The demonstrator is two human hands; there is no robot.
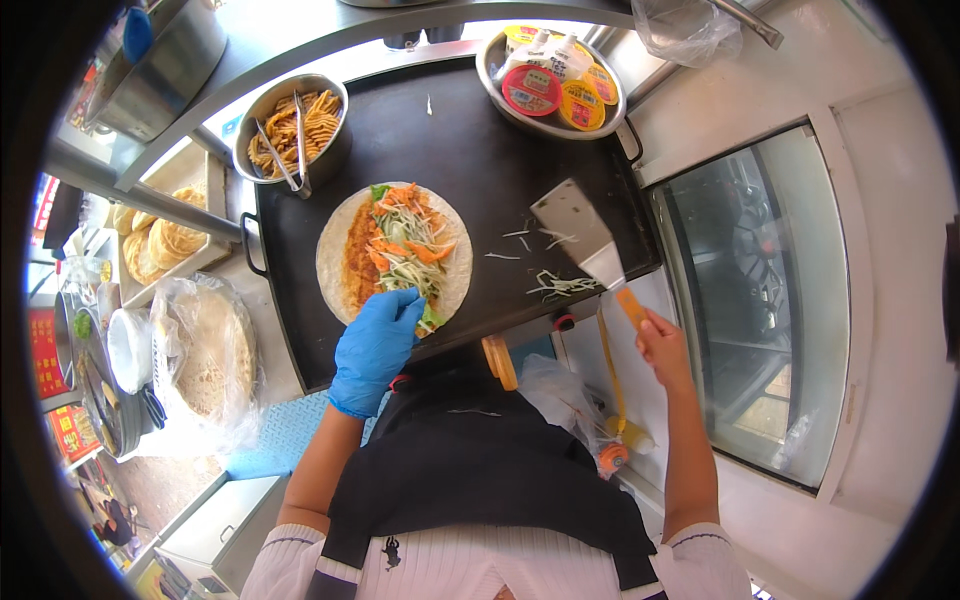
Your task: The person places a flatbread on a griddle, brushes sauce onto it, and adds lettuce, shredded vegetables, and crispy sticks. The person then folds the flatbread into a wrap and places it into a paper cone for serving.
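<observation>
My left hand (379, 349), in a blue disposable glove, pinches at the shredded vegetables (409, 232) near the close end of a round flatbread (450, 285). The flatbread lies flat on a black griddle (405, 142). Reddish-brown sauce (360, 259) coats its left half, beside a strip of pale shreds, orange pieces and green lettuce. My bare right hand (664, 349) grips the orange handle of a wide metal spatula (574, 217). Its blade is over the griddle's right side, by a small heap of loose shreds (562, 285).
A metal pot (341, 142) of ridged brown slices, with tongs (300, 150), stands at the griddle's back left. A steel bowl (487, 90) of sealed cups occupies the back right. Bagged flatbreads (214, 345) lie left, below a tray (216, 187) of round breads. A glass-fronted opening (750, 300) is on the right.
</observation>
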